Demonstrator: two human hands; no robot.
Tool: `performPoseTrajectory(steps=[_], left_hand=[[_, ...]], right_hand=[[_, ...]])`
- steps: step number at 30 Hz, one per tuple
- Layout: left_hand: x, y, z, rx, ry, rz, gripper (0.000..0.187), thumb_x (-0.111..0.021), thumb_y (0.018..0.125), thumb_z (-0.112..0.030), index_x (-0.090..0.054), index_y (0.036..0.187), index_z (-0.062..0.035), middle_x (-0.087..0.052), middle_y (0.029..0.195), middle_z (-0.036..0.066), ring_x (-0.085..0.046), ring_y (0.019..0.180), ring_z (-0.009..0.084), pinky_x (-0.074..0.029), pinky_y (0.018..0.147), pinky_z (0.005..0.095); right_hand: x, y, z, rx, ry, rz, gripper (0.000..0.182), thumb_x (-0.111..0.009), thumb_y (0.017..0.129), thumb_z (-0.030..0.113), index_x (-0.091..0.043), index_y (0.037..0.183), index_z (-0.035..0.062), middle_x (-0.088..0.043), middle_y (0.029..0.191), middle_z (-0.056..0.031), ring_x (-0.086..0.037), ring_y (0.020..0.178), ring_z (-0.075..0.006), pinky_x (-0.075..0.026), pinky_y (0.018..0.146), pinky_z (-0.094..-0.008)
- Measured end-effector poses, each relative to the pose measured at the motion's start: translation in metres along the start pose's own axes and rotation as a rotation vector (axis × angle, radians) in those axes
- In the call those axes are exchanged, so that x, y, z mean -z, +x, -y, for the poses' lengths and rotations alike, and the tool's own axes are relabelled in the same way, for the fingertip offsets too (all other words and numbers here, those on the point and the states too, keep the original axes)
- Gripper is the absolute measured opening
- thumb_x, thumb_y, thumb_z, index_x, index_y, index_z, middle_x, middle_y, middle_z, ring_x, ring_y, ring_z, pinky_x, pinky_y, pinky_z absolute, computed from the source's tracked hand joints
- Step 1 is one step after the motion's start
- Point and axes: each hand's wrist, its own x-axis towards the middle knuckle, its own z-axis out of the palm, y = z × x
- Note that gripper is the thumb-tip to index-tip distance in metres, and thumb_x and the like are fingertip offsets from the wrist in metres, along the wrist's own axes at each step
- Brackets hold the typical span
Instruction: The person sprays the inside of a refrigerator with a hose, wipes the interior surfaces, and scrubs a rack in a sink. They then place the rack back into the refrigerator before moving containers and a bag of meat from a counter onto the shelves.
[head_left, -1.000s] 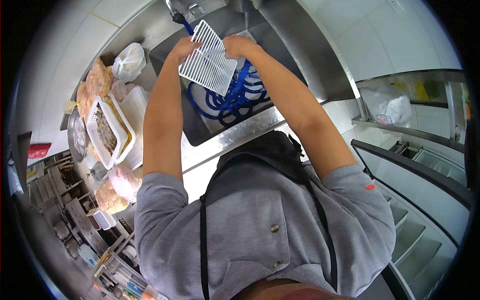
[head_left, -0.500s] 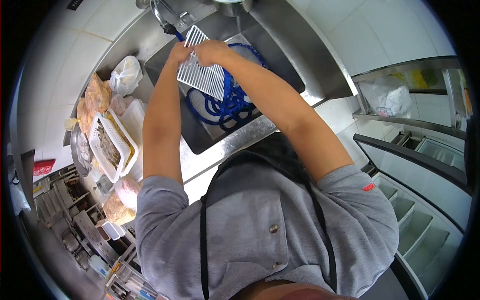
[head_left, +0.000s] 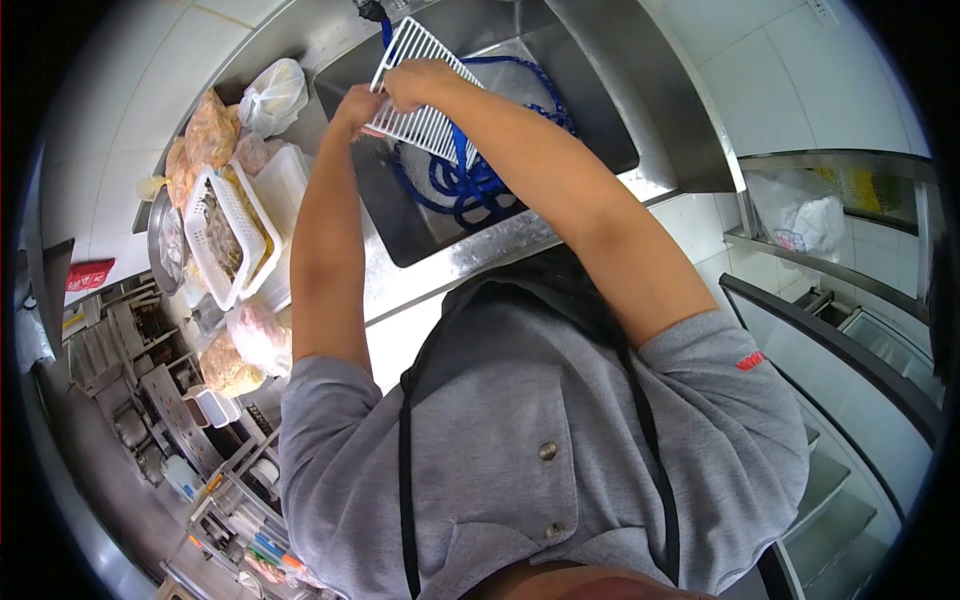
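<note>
Over the steel sink (head_left: pixel 400 225), a white wire rack (head_left: pixel 432 128) is held at a tilt. My left hand (head_left: pixel 357 110) is closed around the rack's left edge. My right hand (head_left: pixel 416 84) presses on the bars from above with its fingers curled in; whatever lies under the fingers is hidden. Beneath the rack, a blue hose (head_left: pixel 475 185) lies coiled in the basin, running up toward the tap at the top.
On the counter to the left stand a white plastic basket (head_left: pixel 222 240) with food in it, a knotted clear bag (head_left: pixel 273 97) and several bags of food (head_left: pixel 212 128). A round metal tray (head_left: pixel 166 240) is beside them. Steel shelving (head_left: pixel 830 160) and an open-fronted cabinet (head_left: pixel 830 480) are at the right.
The view has shifted, so the tap is mostly out of frame. My right hand has moved up along the rack, and the rack has turned to a different angle.
</note>
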Motion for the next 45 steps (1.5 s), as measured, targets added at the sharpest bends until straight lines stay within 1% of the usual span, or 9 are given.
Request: performPoseTrajectory(steps=[10,17,23,27,30,33,36,39,45], left_hand=[[-0.016,0.007,-0.02,-0.123,0.04,-0.079,0.014,-0.061,0.08,-0.013,-0.065,0.087,-0.0009,-0.062,0.07,0.007,-0.055,0.055,0.0136,-0.042,0.046,0.0293],[-0.036,0.023,-0.034,-0.179,0.081,-0.091,0.016,-0.064,0.076,-0.015,-0.066,0.082,-0.0004,-0.065,0.071,0.011,-0.062,0.061,0.0184,-0.047,0.053,0.032],[-0.048,0.044,-0.037,-0.273,0.383,-0.158,0.027,-0.064,0.07,-0.024,-0.067,0.087,-0.0035,-0.065,0.08,0.018,-0.065,0.068,0.0279,-0.049,0.064,0.0359],[-0.05,0.028,-0.035,-0.232,0.296,-0.125,0.018,-0.061,0.076,-0.007,-0.063,0.092,0.0006,-0.062,0.072,0.009,-0.056,0.054,0.0163,-0.045,0.045,0.0307],[-0.041,0.006,-0.027,-0.2,0.107,-0.08,0.021,-0.06,0.08,-0.005,-0.062,0.099,0.0014,-0.064,0.078,0.009,-0.06,0.06,0.0149,-0.05,0.049,0.0282],[-0.037,-0.022,-0.017,-0.207,-0.083,-0.126,0.018,-0.06,0.079,-0.006,-0.064,0.095,0.0025,-0.063,0.071,0.007,-0.056,0.051,0.0127,-0.045,0.044,0.0282],[-0.03,-0.046,-0.011,-0.162,-0.215,-0.135,0.018,-0.059,0.081,-0.006,-0.064,0.098,-0.0001,-0.064,0.078,0.007,-0.058,0.056,0.0132,-0.049,0.047,0.0272],[-0.029,-0.062,-0.008,-0.167,-0.217,-0.166,0.019,-0.059,0.081,-0.005,-0.064,0.098,0.0009,-0.064,0.077,0.006,-0.059,0.057,0.0132,-0.049,0.048,0.0271],[-0.03,-0.065,-0.001,-0.152,-0.17,-0.169,0.021,-0.06,0.081,-0.007,-0.063,0.1,0.0005,-0.064,0.081,0.007,-0.06,0.064,0.0138,-0.05,0.052,0.0278]], right_hand=[[0.007,-0.011,-0.024,-0.113,-0.069,0.036,0.031,-0.058,0.071,0.012,-0.069,0.1,0.0128,-0.065,0.105,-0.0114,-0.062,0.099,-0.0257,-0.05,0.079,-0.0386],[0.015,-0.023,-0.046,-0.145,-0.074,0.08,0.032,-0.057,0.068,0.008,-0.066,0.099,0.0043,-0.064,0.104,-0.0168,-0.061,0.099,-0.0295,-0.05,0.08,-0.0436],[0.015,-0.023,-0.052,-0.119,-0.176,0.1,0.033,-0.06,0.063,0.006,-0.069,0.094,0.0101,-0.067,0.099,-0.0095,-0.064,0.093,-0.0255,-0.051,0.073,-0.0409],[-0.023,-0.029,-0.064,-0.153,-0.258,0.332,0.03,-0.065,0.071,0.011,-0.067,0.1,0.008,-0.064,0.107,-0.0119,-0.062,0.099,-0.0295,-0.05,0.079,-0.0414],[-0.053,-0.024,-0.084,-0.373,-0.156,0.391,0.032,-0.069,0.071,0.015,-0.067,0.101,0.0065,-0.063,0.108,-0.0139,-0.062,0.099,-0.0297,-0.05,0.081,-0.0424],[-0.074,-0.029,-0.103,-0.377,-0.089,-0.034,0.03,-0.064,0.067,0.013,-0.068,0.095,0.0061,-0.066,0.1,-0.0151,-0.064,0.093,-0.0263,-0.051,0.074,-0.039],[-0.061,-0.029,-0.104,-0.154,-0.012,0.333,0.035,-0.064,0.069,0.019,-0.065,0.102,0.0046,-0.064,0.106,-0.0154,-0.063,0.097,-0.0267,-0.051,0.077,-0.0385],[-0.084,-0.015,-0.11,-0.062,0.016,0.12,0.037,-0.065,0.07,0.021,-0.064,0.104,0.0044,-0.062,0.108,-0.0161,-0.062,0.098,-0.0283,-0.05,0.079,-0.0393],[-0.085,-0.01,-0.097,0.012,0.245,0.243,0.036,-0.064,0.07,0.018,-0.064,0.103,0.0036,-0.062,0.106,-0.0178,-0.06,0.099,-0.0323,-0.049,0.082,-0.0418]])
